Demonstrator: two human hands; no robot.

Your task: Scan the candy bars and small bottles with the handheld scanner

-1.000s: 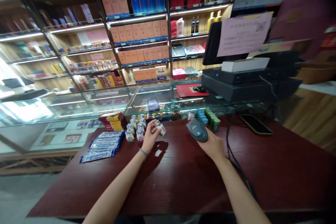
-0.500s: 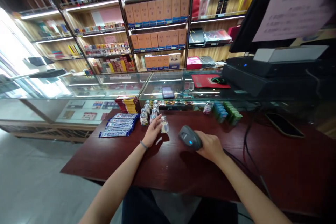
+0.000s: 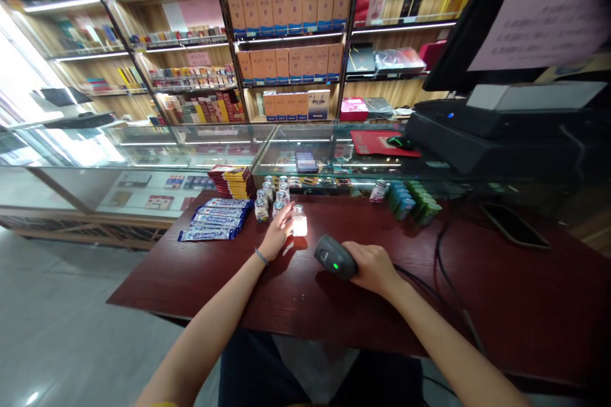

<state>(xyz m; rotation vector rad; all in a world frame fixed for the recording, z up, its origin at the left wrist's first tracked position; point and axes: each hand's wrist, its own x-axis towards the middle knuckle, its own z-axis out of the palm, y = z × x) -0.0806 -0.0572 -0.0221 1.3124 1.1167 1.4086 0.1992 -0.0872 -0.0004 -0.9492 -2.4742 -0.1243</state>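
My left hand rests on the dark red counter with its fingers against a small clear bottle that stands upright and is lit white by the scanner's light. My right hand grips a grey barcode scanner with a green light on, pointed at that bottle from close by. Behind the bottle stands a cluster of several similar small bottles.
Blue wrapped bars and a stack of red and yellow packs lie at the counter's left. Green and blue rolls, a lone bottle, black cables and a phone are on the right. A glass display case and till stand behind.
The left hand has set the bottle down upright on the counter. The scanner has moved down and left towards it, its light went from blue to green, and the bottle is now lit.
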